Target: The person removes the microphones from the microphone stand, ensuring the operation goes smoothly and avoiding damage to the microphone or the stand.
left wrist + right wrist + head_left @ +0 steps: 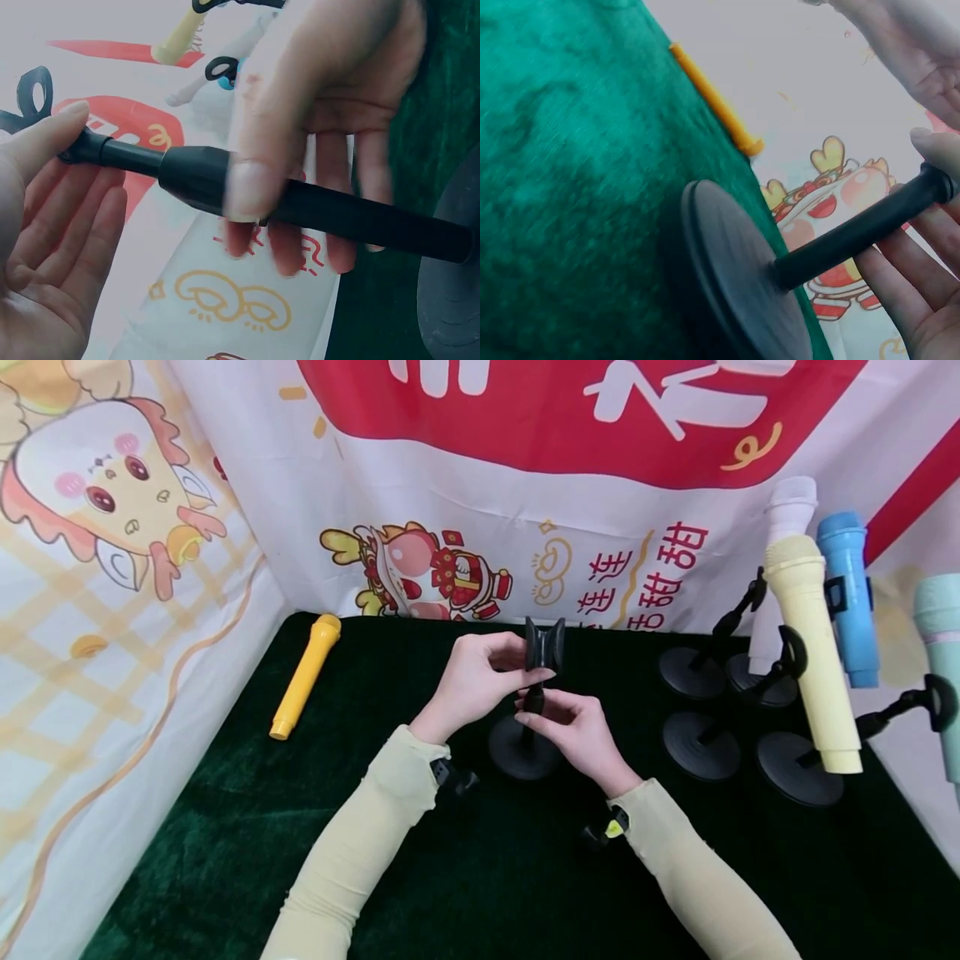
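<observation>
A black microphone stand with a round base (513, 752) stands upright on the dark green cloth, in the middle of the head view. My left hand (480, 672) pinches it just under the clip (545, 647) at its top. Lower down, my right hand (573, 731) holds the pole at the thicker collar (191, 176), thumb on one side and fingers on the other. The clip has no microphone in it. In the right wrist view the pole (847, 244) rises from the base to my right fingers. An orange-yellow toy microphone (303, 681) lies at the table's left.
Several black stands with round bases (701, 746) are grouped at the right. They carry a pale yellow microphone (813, 652), a blue one (851, 602), a pinkish-white one (791, 506) and a mint one (941, 643). A printed cloth (450, 477) hangs behind the table.
</observation>
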The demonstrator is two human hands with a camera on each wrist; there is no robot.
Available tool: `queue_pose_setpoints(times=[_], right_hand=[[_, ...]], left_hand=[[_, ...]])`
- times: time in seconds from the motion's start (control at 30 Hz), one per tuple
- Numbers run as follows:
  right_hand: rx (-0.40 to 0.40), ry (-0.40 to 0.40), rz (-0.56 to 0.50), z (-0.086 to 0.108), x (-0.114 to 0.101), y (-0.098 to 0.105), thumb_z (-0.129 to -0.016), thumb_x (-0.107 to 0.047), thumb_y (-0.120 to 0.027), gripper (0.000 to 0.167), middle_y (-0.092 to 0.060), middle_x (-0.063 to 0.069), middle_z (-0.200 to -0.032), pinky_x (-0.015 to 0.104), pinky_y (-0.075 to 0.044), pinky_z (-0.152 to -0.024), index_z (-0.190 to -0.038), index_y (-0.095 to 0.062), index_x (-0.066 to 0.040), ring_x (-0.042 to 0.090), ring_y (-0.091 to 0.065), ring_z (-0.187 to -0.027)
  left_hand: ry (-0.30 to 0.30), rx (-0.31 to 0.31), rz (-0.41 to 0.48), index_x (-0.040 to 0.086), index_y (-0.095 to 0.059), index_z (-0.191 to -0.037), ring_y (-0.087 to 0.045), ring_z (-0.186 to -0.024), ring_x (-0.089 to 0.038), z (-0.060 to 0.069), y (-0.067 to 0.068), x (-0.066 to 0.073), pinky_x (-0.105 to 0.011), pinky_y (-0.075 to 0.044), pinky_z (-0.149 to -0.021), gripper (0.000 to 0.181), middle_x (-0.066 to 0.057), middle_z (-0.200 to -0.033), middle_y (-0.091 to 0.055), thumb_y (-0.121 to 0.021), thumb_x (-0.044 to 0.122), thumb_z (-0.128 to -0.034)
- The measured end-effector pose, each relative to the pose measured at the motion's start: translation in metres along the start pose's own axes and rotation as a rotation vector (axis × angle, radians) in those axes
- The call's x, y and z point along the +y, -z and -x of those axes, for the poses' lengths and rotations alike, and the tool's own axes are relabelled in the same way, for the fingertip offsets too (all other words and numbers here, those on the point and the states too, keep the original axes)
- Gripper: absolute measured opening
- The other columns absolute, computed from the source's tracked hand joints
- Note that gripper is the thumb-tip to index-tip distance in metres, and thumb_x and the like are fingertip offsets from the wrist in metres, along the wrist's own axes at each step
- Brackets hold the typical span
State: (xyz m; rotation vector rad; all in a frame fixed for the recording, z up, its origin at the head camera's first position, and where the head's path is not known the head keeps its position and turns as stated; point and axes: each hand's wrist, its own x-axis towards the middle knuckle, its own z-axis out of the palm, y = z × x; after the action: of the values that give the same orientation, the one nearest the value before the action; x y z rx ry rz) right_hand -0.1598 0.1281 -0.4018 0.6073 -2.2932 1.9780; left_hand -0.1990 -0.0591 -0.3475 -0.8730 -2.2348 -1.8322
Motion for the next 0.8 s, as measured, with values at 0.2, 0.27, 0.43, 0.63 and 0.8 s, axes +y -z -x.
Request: queue_pose_setpoints(times=[0.2, 0.27, 0.43, 0.63, 0.8], right_hand=[[-0.023, -0.016, 0.001, 0.0004, 0.004, 0.0013, -0.093, -0.003, -0.075, 0.021, -0.074, 0.015, -0.108, 0.038, -0.057, -0.09, -0.113, -0.075, 0.0, 0.024, -0.072, -0.099], [-0.026, -0.012, 0.006, -0.0001, 0.0039, 0.0016, -0.093, -0.002, -0.075, 0.02, -0.074, 0.015, -0.108, 0.037, -0.057, -0.089, -0.113, -0.076, 0.0, 0.023, -0.072, -0.098], [-0.03, -0.007, 0.017, -0.0001, 0.0036, 0.0014, -0.093, -0.002, -0.074, 0.022, -0.074, 0.019, -0.107, 0.033, -0.057, -0.088, -0.114, -0.074, 0.004, 0.022, -0.073, -0.097], [-0.023, -0.002, 0.028, 0.0007, 0.004, 0.0009, -0.092, -0.002, -0.075, 0.022, -0.074, 0.019, -0.107, 0.029, -0.057, -0.086, -0.114, -0.074, 0.005, 0.023, -0.073, -0.096], [-0.021, 0.011, 0.025, 0.0009, 0.0031, 0.0011, -0.092, -0.001, -0.075, 0.021, -0.074, 0.017, -0.106, 0.036, -0.058, -0.086, -0.112, -0.076, 0.001, 0.026, -0.073, -0.096]], left_hand=[[-0.021, -0.005, -0.01, 0.016, -0.078, -0.097, -0.073, -0.086, -0.012, -0.0017, -0.0006, -0.0019, -0.033, -0.058, -0.082, 0.013, 0.008, -0.091, -0.075, -0.084, 0.024, -0.088], [-0.032, -0.002, -0.006, 0.016, -0.077, -0.096, -0.073, -0.085, -0.013, -0.0017, -0.0012, -0.0024, -0.033, -0.058, -0.082, 0.013, 0.008, -0.091, -0.075, -0.083, 0.023, -0.0883], [-0.059, 0.022, -0.008, 0.015, -0.076, -0.094, -0.072, -0.083, -0.012, 0.0008, -0.0033, -0.0037, -0.034, -0.059, -0.079, 0.011, 0.008, -0.089, -0.074, -0.083, 0.02, -0.0887], [-0.077, 0.033, 0.002, 0.013, -0.075, -0.093, -0.071, -0.083, -0.013, 0.0023, -0.0058, -0.0036, -0.034, -0.059, -0.079, 0.011, 0.006, -0.088, -0.073, -0.083, 0.019, -0.0887], [-0.052, 0.017, 0.031, 0.01, -0.076, -0.095, -0.072, -0.085, -0.015, 0.0028, -0.0056, -0.0045, -0.034, -0.058, -0.082, 0.01, 0.003, -0.09, -0.074, -0.082, 0.016, -0.0891]])
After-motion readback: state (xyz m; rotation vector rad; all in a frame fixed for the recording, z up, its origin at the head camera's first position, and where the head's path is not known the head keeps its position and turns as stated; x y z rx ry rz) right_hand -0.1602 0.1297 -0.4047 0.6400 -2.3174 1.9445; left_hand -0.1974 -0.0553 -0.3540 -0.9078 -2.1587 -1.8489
